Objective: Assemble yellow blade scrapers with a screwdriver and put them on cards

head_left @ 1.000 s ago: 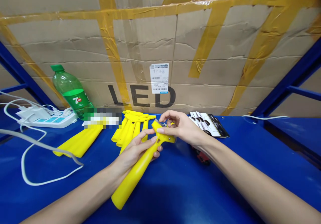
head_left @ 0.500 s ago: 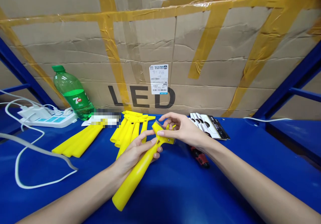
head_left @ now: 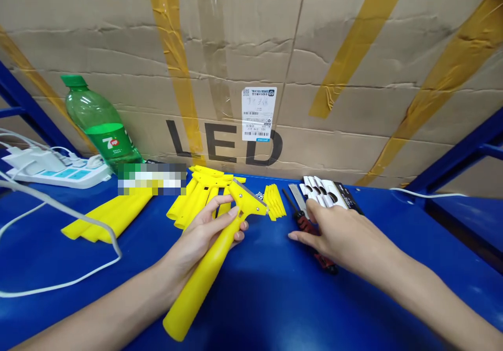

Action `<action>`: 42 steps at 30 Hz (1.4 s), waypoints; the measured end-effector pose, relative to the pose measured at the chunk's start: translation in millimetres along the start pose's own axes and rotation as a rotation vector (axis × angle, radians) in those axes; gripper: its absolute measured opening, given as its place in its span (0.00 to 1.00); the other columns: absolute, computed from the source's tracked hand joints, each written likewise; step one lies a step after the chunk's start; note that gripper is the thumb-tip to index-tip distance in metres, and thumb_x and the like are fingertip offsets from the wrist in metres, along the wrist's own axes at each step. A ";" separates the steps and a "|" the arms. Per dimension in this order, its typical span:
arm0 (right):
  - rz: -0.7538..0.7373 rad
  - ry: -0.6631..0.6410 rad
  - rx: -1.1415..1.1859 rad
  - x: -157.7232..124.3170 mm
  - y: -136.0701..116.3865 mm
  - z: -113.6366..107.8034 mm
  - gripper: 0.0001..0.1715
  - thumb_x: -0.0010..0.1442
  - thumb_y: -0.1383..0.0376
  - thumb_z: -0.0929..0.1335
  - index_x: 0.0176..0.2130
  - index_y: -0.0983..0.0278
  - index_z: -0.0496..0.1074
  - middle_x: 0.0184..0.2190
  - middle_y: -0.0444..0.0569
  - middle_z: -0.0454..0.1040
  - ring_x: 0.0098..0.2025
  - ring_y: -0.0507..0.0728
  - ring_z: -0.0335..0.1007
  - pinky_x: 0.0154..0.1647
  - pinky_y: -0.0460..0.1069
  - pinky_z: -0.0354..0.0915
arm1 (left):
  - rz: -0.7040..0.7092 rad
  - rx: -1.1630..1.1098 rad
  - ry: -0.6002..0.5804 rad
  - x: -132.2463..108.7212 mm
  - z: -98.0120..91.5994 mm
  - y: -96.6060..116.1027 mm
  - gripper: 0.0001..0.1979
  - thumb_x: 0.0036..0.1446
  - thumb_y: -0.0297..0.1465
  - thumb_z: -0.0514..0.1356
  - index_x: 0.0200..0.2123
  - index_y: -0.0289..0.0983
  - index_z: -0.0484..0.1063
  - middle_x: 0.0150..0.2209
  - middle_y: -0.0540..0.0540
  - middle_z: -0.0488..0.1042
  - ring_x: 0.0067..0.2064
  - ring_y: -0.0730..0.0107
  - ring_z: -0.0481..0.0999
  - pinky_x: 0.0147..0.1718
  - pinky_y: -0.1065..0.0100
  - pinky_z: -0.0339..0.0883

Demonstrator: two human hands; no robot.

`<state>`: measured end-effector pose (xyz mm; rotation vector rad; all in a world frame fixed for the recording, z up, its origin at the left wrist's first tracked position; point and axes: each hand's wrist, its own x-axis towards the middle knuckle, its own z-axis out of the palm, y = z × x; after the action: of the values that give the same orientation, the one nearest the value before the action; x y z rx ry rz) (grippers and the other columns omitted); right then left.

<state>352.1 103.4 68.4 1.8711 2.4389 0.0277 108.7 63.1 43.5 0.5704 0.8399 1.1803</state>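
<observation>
My left hand [head_left: 208, 228] grips a yellow scraper [head_left: 200, 283] just below its head, the handle slanting down toward me. A metal blade edge and two screws show on the head. Over a red-and-black screwdriver [head_left: 303, 223] is my right hand [head_left: 346, 230], thumb and fingers apart on either side of the handle; whether they touch it I cannot tell. Flat metal blades [head_left: 299, 199] lie just beyond those fingers. Between the hands sit several small yellow strips [head_left: 275, 203] and a little heap of small screws [head_left: 260, 196].
More yellow scraper handles [head_left: 196, 199] lie behind my left hand, with another group [head_left: 113, 212] farther left. A green bottle [head_left: 104, 125] and a white power strip [head_left: 74, 175] with loose cables stand left. Printed packaging [head_left: 328, 194] lies right. A large cardboard box [head_left: 220, 78] backs the blue surface.
My right hand has left the scraper's head and moved right, to the screwdriver. The scraper stays in my left hand, its head now uncovered. The view has shifted slightly.
</observation>
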 end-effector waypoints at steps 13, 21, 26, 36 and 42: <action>-0.170 0.228 1.056 -25.0 47.3 20.9 0.22 0.61 0.49 0.71 0.51 0.54 0.73 0.41 0.51 0.81 0.32 0.58 0.78 0.26 0.50 0.72 | 0.044 0.018 0.016 -5.8 6.7 -0.7 0.14 0.60 0.22 0.63 0.45 0.39 0.63 0.31 0.46 0.75 0.30 0.72 0.77 0.28 0.76 0.71; -0.228 0.334 0.996 -32.9 55.0 31.3 0.15 0.56 0.55 0.76 0.44 0.55 0.83 0.39 0.51 0.84 0.38 0.63 0.80 0.37 0.56 0.75 | 0.036 0.062 0.098 -8.2 12.3 -4.2 0.15 0.58 0.22 0.64 0.45 0.40 0.66 0.32 0.46 0.76 0.28 0.74 0.77 0.30 0.76 0.73; -0.273 0.321 0.977 -33.5 56.3 28.3 0.15 0.56 0.56 0.75 0.43 0.56 0.83 0.37 0.50 0.85 0.35 0.61 0.80 0.34 0.54 0.74 | 0.065 0.033 0.109 -9.0 13.2 -3.6 0.15 0.56 0.21 0.66 0.43 0.40 0.68 0.34 0.46 0.76 0.31 0.73 0.78 0.30 0.76 0.73; -0.306 0.367 0.909 -35.4 52.7 27.0 0.13 0.58 0.56 0.74 0.43 0.55 0.83 0.36 0.49 0.84 0.35 0.60 0.80 0.35 0.54 0.74 | 0.043 0.032 0.100 -10.1 13.3 -4.3 0.18 0.53 0.22 0.69 0.43 0.40 0.67 0.32 0.47 0.76 0.28 0.73 0.77 0.28 0.77 0.72; -0.431 0.381 0.713 -42.3 53.5 19.5 0.15 0.63 0.59 0.71 0.49 0.48 0.82 0.56 0.49 0.76 0.52 0.65 0.76 0.49 0.61 0.74 | 0.052 0.159 0.142 -11.1 7.9 -8.3 0.18 0.56 0.26 0.68 0.47 0.42 0.67 0.30 0.46 0.78 0.29 0.72 0.78 0.32 0.75 0.73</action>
<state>415.8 76.0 53.7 1.5676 3.4006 -0.6422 118.1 50.4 44.7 0.6473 1.0520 1.2186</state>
